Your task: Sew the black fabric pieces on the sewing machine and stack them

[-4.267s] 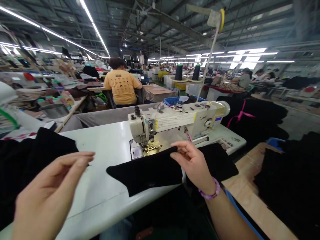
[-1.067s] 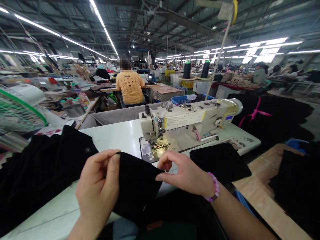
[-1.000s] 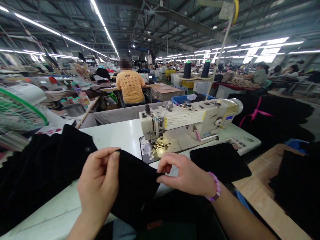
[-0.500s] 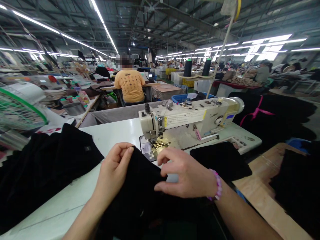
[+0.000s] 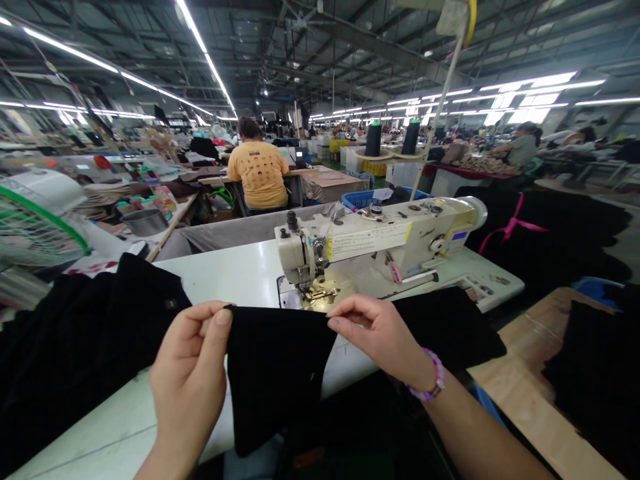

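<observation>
A piece of black knit fabric (image 5: 277,377) hangs spread between my hands, above the white sewing table (image 5: 240,267). My left hand (image 5: 189,373) pinches its upper left corner between thumb and fingers. My right hand (image 5: 377,333) pinches the upper right corner with thumb and forefinger, and a beaded purple bracelet (image 5: 429,377) circles that wrist. Just beyond the fabric stands a cream industrial sewing machine (image 5: 370,247), its needle and presser foot (image 5: 317,293) apart from the cloth. A folded black garment (image 5: 95,327) lies under my left hand's side, and another black piece (image 5: 450,327) lies beyond my right hand.
A wooden board (image 5: 520,353) with a black fabric pile (image 5: 590,380) lies to the right, and black cloth with a pink ribbon (image 5: 540,233) lies behind it. A green-rimmed fan (image 5: 35,220) stands at left. A co-worker in a yellow shirt (image 5: 260,173) sits ahead.
My hands have moved apart and now hold the black piece spread by its two corners. Before, it hung bunched between them, with my right hand over it.
</observation>
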Demonstrator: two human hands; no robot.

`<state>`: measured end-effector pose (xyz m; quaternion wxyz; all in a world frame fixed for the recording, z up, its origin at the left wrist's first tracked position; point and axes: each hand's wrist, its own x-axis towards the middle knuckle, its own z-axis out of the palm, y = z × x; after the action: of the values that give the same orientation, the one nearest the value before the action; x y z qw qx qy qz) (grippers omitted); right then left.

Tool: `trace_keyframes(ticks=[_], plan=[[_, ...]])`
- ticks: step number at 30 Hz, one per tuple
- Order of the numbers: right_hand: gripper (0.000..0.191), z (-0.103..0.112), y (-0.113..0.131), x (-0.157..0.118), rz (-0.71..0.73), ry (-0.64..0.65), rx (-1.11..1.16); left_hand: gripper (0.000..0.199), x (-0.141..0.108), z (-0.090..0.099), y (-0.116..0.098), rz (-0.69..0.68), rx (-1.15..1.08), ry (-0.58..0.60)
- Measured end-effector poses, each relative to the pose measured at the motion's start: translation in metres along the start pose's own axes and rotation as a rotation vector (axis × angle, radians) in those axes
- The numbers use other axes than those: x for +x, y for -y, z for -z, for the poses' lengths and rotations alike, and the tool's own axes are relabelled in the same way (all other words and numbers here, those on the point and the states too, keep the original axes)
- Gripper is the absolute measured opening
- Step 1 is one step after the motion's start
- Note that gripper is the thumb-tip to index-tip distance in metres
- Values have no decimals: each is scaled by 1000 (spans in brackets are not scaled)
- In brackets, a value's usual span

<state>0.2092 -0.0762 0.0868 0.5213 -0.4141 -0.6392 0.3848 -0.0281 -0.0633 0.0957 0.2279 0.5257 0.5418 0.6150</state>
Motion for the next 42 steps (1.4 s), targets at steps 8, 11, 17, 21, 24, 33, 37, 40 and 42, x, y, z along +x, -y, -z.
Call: trace_keyframes(ticks=[8,11,17,21,24,33,37,40,42], plan=[[3,3,7,-1,380,-156,-371,28,0,12,-3,-92,246,35],[9,1,12,-2,539,-64,-528,34,-4,8,-19,-397,493,80],[13,-6,16,0,589,30,-586,24,-8,-21,-36,-599,341,696],[10,-6,8,-2,315,-14,-322,18,-1,-28,-40,-504,300,663],[27,-11,-5,-11,-50,104,-12,19,9,-25,-42,-437,319,630],[22,-56,-76,-27,-418,68,-16,19,44,-68,46,-211,709,767],[25,-62,-95,-25,-58,10,-716,18,40,-88,88,-190,769,709],[28,-59,-102,-24,125,57,-834,15,41,-94,100,-156,782,686],[24,-57,-106,-22,172,91,-841,14,45,-98,104,-119,792,680]])
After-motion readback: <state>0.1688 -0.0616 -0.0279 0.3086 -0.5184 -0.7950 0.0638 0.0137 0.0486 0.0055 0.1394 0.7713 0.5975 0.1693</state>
